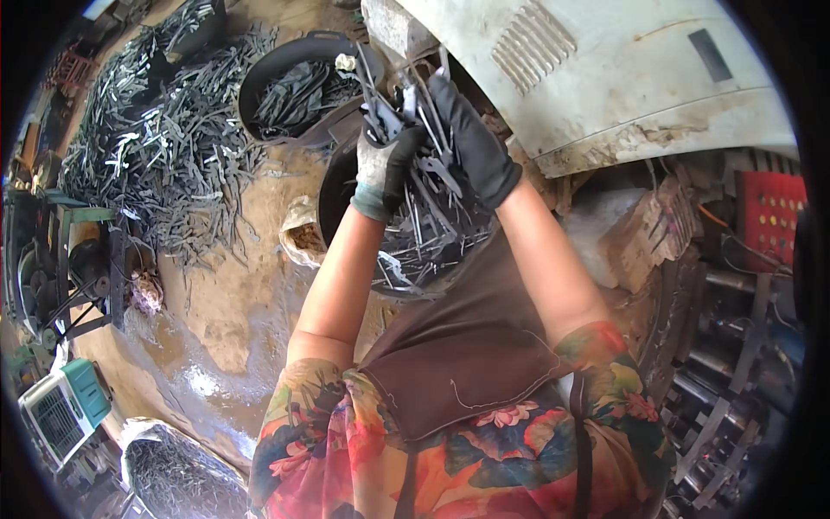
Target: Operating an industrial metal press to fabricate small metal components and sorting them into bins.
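Both of my hands are gloved and close together over a round black basin (pixel 328 195). My left hand (pixel 386 169), in a grey glove with black patches, is closed round a bunch of dark flat metal strips (pixel 391 121). From the right, my right hand (pixel 474 143), in a black glove, grips strips of the same bunch; its fingertips are partly hidden. The strips stick up and out at various angles between the hands. More loose strips (pixel 424 229) fill the basin below, partly covered by my hands and forearms.
Beyond the left hand, another black basin (pixel 248 82) holds strips and dark crumpled material. A large heap of strips (pixel 173 164) covers the floor at left. A dirty pale machine housing (pixel 622 78) stands at upper right. A sack of shavings (pixel 177 476) is at lower left.
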A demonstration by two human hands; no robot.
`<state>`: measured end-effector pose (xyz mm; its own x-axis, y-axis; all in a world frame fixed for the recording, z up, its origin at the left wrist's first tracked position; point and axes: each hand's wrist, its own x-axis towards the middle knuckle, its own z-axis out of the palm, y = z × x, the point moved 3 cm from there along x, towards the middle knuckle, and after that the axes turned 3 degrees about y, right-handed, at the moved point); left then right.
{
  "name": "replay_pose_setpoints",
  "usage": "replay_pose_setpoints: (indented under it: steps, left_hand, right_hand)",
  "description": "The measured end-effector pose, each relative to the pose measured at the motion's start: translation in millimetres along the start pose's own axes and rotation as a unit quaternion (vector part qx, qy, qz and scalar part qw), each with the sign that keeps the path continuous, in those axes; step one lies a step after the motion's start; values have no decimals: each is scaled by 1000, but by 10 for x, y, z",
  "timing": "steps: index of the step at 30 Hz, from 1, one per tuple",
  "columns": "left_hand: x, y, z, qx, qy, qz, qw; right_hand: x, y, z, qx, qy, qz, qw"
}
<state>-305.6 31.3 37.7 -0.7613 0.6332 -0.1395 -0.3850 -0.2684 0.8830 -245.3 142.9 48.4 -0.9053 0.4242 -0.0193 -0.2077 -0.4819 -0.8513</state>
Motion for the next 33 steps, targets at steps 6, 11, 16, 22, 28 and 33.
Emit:
replay_pose_setpoints:
  steps: [6,11,16,22,28,33]
  left_hand:
    - [-282,-382,-35,-82,35,-160,983]
    - [-318,-829,-197,-136,10,-313,940]
    - [-374,-1214,-330,-217,-36,-393,893]
    - [-480,-1276,-326,1,-179,-288,941]
    - [-476,-1281,-317,146,-148,-153,966]
    - [-456,-1248,-391,54,-111,-163,979]
  right_hand:
    - [-522,-244,234,-295,-11,22,955]
    - [-725,140,-32,-83,30,97,991]
    - [-815,788,-432,-139,95,160,973]
    - [-943,1227,-1039,-259,147,109,948]
    - [-813,1048,-788,-191,123,106,968]
    - [-824,811,-426,-231,160,17,959]
